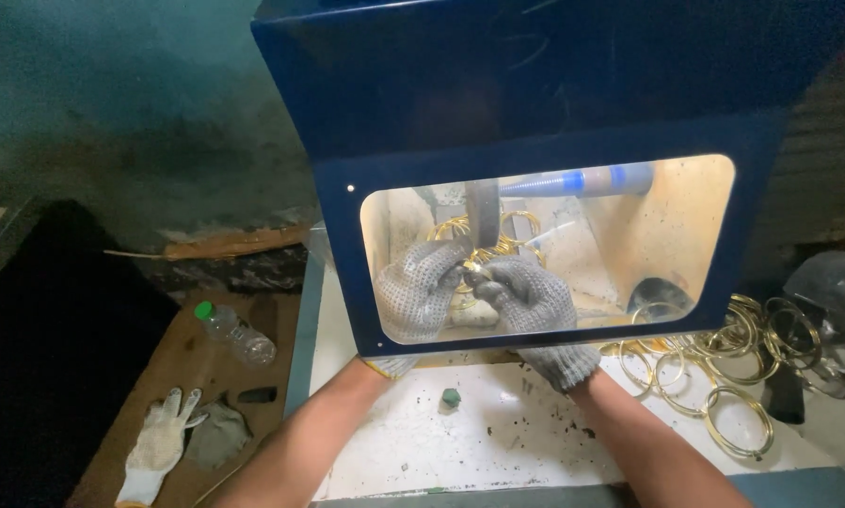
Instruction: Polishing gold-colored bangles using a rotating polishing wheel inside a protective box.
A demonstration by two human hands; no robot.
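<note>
Both my hands wear grey dotted knit gloves and reach inside a dark blue cabinet, seen through its lit clear window. My left hand and my right hand meet at the middle, pinching a small gold-coloured ring between the fingertips. The ring sits just below a dark vertical tool that comes down from above. More gold rings hang or lie behind the hands. A blue-tipped tube points in from the upper right.
A pile of gold rings lies on the white bench at the right. A small green piece sits near the front. On the lower brown surface at the left lie a plastic bottle and a white glove.
</note>
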